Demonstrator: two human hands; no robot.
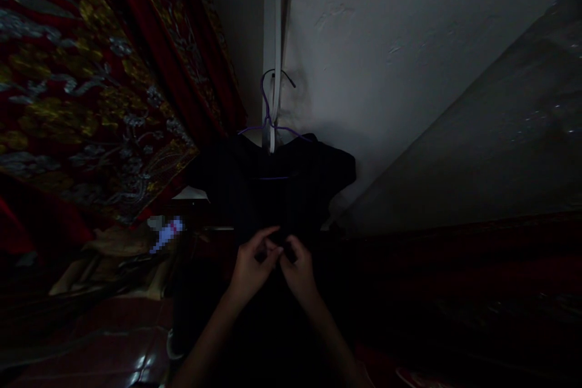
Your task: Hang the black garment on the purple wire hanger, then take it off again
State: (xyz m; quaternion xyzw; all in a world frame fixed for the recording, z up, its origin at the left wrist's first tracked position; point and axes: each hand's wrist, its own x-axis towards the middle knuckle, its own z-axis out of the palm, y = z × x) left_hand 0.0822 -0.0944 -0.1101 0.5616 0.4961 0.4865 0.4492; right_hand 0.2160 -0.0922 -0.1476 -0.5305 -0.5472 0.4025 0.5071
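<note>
A black garment (313,188) with short sleeves hangs on a thin purple wire hanger (267,110), whose hook is caught at a pale vertical strip on the wall. Low on the garment's front, my left hand (257,257) and my right hand (296,264) meet, thumbs and fingertips pinched close together. Both seem to grip the dark cloth there, though the spot between the fingers is too dark to show a button or an edge. The garment's lower part fades into the dark.
Red cloth with gold and silver embroidery (91,91) hangs on the left. Behind the garment is a pale wall (364,60), with a translucent sheet (500,133) slanting at the right. A low wooden object (113,242) stands on the reddish tiled floor (113,339).
</note>
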